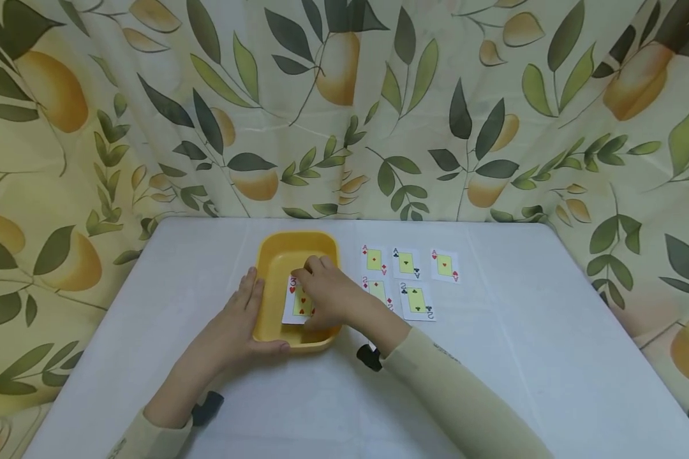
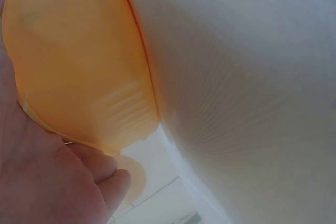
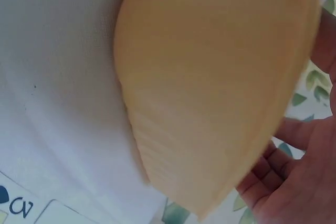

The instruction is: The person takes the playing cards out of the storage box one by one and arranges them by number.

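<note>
A yellow plastic tray (image 1: 271, 255) stands on the table, and a three of hearts playing card (image 1: 298, 305) shows face up inside it. My right hand (image 1: 330, 296) reaches over the tray's right rim and grips this card along its right side, fingers at the far end and thumb near the close end. In the right wrist view the tray's wall hides part of the right hand (image 3: 299, 177). My left hand (image 1: 238, 322) rests along the tray's left side, fingers straight on the outer wall and thumb along the near rim.
Right of the tray lie playing cards in two rows: ace of diamonds (image 1: 374, 260), ace of clubs (image 1: 406, 262) and ace of hearts (image 1: 444, 265), then two of diamonds (image 1: 377, 290) and two of clubs (image 1: 417, 301). The white tablecloth (image 1: 528, 357) meets a leaf-patterned curtain (image 1: 402, 127) behind.
</note>
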`<state>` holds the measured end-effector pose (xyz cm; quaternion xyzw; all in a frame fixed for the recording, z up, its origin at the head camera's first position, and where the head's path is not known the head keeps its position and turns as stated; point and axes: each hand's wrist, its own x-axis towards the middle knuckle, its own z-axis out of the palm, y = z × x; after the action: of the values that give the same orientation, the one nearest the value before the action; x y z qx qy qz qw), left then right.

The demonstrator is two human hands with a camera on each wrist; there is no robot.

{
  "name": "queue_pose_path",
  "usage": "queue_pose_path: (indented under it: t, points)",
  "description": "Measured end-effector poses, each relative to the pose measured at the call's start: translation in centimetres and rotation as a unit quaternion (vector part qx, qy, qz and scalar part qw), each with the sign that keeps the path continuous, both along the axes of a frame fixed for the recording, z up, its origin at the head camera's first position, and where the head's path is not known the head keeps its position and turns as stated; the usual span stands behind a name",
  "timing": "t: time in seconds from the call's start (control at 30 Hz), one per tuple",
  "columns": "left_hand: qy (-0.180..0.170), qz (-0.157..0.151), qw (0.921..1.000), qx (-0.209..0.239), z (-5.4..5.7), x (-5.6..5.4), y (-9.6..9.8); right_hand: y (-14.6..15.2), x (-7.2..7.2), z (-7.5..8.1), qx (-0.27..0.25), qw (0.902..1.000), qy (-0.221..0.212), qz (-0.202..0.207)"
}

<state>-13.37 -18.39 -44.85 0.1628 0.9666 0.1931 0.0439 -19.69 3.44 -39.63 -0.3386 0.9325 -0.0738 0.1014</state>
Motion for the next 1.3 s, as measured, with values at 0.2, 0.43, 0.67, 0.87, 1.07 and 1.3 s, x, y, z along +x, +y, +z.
queue_pose_path:
  t: [0.2, 0.43, 0.67, 0.87, 1.07, 1.3]
  points:
    - [-0.002, 0.001, 1.0000, -0.002, -0.1, 0.0, -0.2, 0.5, 0.2, 0.4, -0.007, 0.9999, 0.009, -0.006]
    - [-0.008, 0.002, 1.0000, -0.003, 0.0, 0.0, -0.1, 1.8, 0.2, 0.7, -0.031, 0.9993, 0.009, -0.019]
    - [-0.003, 0.001, 1.0000, -0.006, 0.0, 0.0, -0.1, 3.5, 0.4, 1.4, -0.034, 0.9985, 0.024, -0.036]
    - [-0.006, 0.005, 0.9999, -0.007, 0.1, 0.0, 0.0, 4.8, 0.7, 1.9, -0.033, 0.9979, 0.028, -0.048]
    - [-0.009, 0.009, 0.9999, -0.006, 0.2, 0.1, 0.1, 6.0, 0.9, 2.0, -0.042, 0.9970, 0.020, -0.062]
    - [-0.019, 0.014, 0.9997, -0.008, 0.3, 0.1, 0.2, 7.5, 1.1, 1.8, -0.046, 0.9955, 0.023, -0.079]
